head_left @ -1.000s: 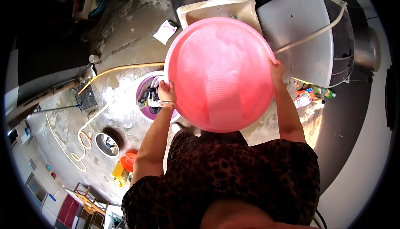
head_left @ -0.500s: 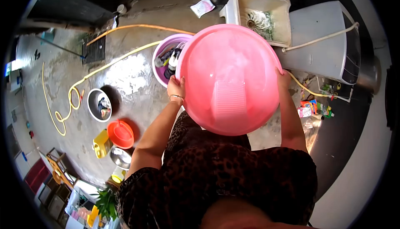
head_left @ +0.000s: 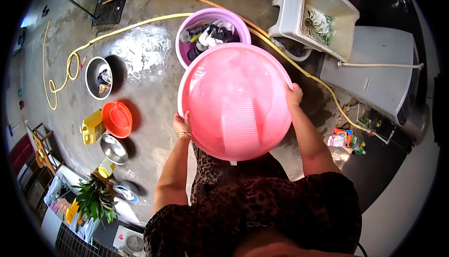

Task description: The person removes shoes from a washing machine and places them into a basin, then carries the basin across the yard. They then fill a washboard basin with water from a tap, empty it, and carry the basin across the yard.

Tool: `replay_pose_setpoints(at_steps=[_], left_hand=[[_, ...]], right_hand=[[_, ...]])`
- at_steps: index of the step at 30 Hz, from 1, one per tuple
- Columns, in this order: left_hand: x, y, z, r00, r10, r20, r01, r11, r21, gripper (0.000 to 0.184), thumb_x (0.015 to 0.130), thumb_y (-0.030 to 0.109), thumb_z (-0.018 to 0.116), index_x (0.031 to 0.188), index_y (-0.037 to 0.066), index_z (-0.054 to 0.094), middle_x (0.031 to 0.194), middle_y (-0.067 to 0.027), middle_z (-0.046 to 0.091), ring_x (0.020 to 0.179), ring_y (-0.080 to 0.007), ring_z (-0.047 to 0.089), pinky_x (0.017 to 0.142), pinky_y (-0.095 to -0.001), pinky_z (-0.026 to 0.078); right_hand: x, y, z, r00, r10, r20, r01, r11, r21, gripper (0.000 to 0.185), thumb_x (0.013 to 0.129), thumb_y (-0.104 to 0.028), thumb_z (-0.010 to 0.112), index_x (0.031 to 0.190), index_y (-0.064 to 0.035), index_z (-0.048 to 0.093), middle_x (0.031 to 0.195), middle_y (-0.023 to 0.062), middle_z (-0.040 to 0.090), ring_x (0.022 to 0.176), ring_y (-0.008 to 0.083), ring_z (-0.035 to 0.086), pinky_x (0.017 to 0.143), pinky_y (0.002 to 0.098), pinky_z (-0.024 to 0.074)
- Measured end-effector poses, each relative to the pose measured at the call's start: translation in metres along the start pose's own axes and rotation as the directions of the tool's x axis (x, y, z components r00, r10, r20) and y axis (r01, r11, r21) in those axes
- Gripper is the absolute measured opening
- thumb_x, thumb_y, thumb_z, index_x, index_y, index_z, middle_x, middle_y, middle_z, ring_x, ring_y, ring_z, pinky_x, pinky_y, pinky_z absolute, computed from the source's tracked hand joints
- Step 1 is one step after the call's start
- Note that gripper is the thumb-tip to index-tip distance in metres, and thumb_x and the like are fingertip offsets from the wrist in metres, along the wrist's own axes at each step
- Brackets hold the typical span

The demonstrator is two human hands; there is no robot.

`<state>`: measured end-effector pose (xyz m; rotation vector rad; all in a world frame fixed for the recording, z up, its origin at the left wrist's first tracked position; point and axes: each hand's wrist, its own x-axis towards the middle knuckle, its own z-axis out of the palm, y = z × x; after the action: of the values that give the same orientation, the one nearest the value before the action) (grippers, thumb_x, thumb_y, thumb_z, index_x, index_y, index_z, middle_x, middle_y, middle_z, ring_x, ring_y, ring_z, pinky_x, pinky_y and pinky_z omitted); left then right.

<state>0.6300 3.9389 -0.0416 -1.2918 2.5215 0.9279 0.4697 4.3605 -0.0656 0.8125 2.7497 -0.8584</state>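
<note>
A large pink basin (head_left: 206,93) with a ribbed washboard panel is held up in front of my body. My left hand (head_left: 181,123) grips its left rim, thumb over the edge. On the opposite rim my right hand (head_left: 293,95) is closed, its fingers partly hidden behind the basin. Just beyond the far rim, a purple tub (head_left: 184,48) stands on the floor. Dark and white clothes (head_left: 216,34) lie inside that tub. The pink basin overlaps the tub's near side in view.
A yellow hose (head_left: 140,21) runs across the wet floor behind the tub. Far right are a stone sink (head_left: 346,46) and a grey appliance (head_left: 369,69). To the left stand a metal basin (head_left: 87,79) with cloth, an orange basin (head_left: 117,119) and a yellow jug (head_left: 92,127).
Both hands have shifted the pink basin left and slightly down in view. More of the purple tub and its clothes now shows. The camera view has turned as well.
</note>
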Motion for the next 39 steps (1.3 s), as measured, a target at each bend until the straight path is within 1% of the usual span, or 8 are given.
replay_pose_setpoints(at_steps=[6, 9, 12, 14, 21, 27, 33, 39], left_hand=[[-0.003, -0.047, 0.015, 0.996, 0.054, -0.068, -0.056, 0.998, -0.036, 0.035, 0.074, 0.030, 0.067, 0.072, 0.000, 0.050, 0.056, -0.0116, 0.051, 0.049, -0.0235, 0.046, 0.051, -0.0347, 0.040], [0.001, -0.065, 0.021, 0.997, -0.074, 0.035, 0.072, 0.996, 0.051, 0.035, 0.074, 0.031, 0.066, 0.069, 0.001, 0.049, 0.057, -0.0121, 0.051, 0.050, -0.0260, 0.047, 0.052, -0.0364, 0.040], [0.014, -0.074, 0.031, 0.996, -0.055, 0.071, 0.043, 0.987, 0.157, 0.034, 0.074, 0.031, 0.065, 0.069, 0.002, 0.049, 0.057, -0.0123, 0.052, 0.050, -0.0280, 0.047, 0.052, -0.0377, 0.040], [0.024, -0.083, 0.037, 0.993, -0.058, 0.100, 0.048, 0.994, 0.100, 0.035, 0.074, 0.032, 0.065, 0.068, 0.002, 0.048, 0.057, -0.0125, 0.051, 0.051, -0.0295, 0.047, 0.052, -0.0381, 0.040], [0.049, -0.074, 0.039, 0.983, -0.061, 0.175, 0.021, 0.975, 0.222, 0.030, 0.075, 0.031, 0.062, 0.078, 0.003, 0.054, 0.076, -0.0190, 0.060, 0.074, -0.0372, 0.057, 0.065, -0.0416, 0.044], [0.067, -0.068, 0.047, 0.940, -0.174, 0.295, 0.107, 0.968, 0.229, 0.029, 0.075, 0.030, 0.062, 0.076, 0.002, 0.053, 0.075, -0.0193, 0.060, 0.073, -0.0367, 0.057, 0.064, -0.0409, 0.044], [0.068, -0.066, 0.054, 0.956, -0.109, 0.273, 0.040, 0.968, 0.247, 0.033, 0.075, 0.032, 0.061, 0.080, 0.000, 0.055, 0.074, -0.0211, 0.059, 0.071, -0.0373, 0.057, 0.064, -0.0409, 0.044], [0.075, -0.053, 0.045, 0.928, -0.180, 0.326, 0.100, 0.963, 0.249, 0.031, 0.076, 0.032, 0.059, 0.081, 0.001, 0.056, 0.076, -0.0183, 0.061, 0.073, -0.0355, 0.058, 0.066, -0.0402, 0.045]], right_hand=[[-0.011, 0.014, 0.036, 0.997, 0.012, 0.082, -0.006, 0.997, -0.077, 0.039, 0.069, -0.038, 0.069, 0.069, -0.0019, 0.054, 0.066, 0.0146, 0.058, 0.062, 0.0315, 0.056, 0.057, 0.0386, 0.0430], [-0.020, 0.030, 0.052, 0.988, 0.090, 0.124, -0.069, 0.985, -0.161, 0.040, 0.068, -0.041, 0.068, 0.073, -0.0027, 0.057, 0.071, 0.0146, 0.060, 0.067, 0.0315, 0.058, 0.060, 0.0392, 0.0445], [-0.022, 0.049, 0.073, 0.985, 0.128, 0.118, -0.099, 0.969, -0.226, 0.042, 0.067, -0.043, 0.068, 0.078, -0.0032, 0.059, 0.077, 0.0149, 0.061, 0.072, 0.0314, 0.059, 0.063, 0.0391, 0.0460], [-0.026, 0.060, 0.084, 0.983, 0.150, 0.109, -0.117, 0.958, -0.261, 0.043, 0.067, -0.044, 0.068, 0.080, -0.0034, 0.060, 0.080, 0.0151, 0.062, 0.076, 0.0314, 0.060, 0.066, 0.0389, 0.0466], [-0.035, 0.067, 0.092, 0.961, 0.249, 0.122, -0.196, 0.921, -0.336, 0.044, 0.067, -0.047, 0.066, 0.077, -0.0045, 0.060, 0.083, 0.0148, 0.062, 0.078, 0.0318, 0.059, 0.068, 0.0392, 0.0470], [-0.031, 0.065, 0.088, 0.964, 0.241, 0.112, -0.184, 0.911, -0.369, 0.043, 0.069, -0.048, 0.063, 0.074, -0.0048, 0.059, 0.083, 0.0153, 0.061, 0.078, 0.0328, 0.059, 0.068, 0.0400, 0.0468], [-0.013, 0.051, 0.076, 0.962, 0.219, 0.165, -0.132, 0.897, -0.421, 0.045, 0.071, -0.048, 0.059, 0.078, -0.0030, 0.059, 0.085, 0.0170, 0.061, 0.081, 0.0335, 0.058, 0.070, 0.0406, 0.0463], [0.013, 0.027, 0.068, 0.939, 0.235, 0.252, -0.102, 0.888, -0.449, 0.046, 0.073, -0.047, 0.057, 0.084, -0.0021, 0.061, 0.089, 0.0184, 0.061, 0.086, 0.0338, 0.058, 0.074, 0.0397, 0.0464]])
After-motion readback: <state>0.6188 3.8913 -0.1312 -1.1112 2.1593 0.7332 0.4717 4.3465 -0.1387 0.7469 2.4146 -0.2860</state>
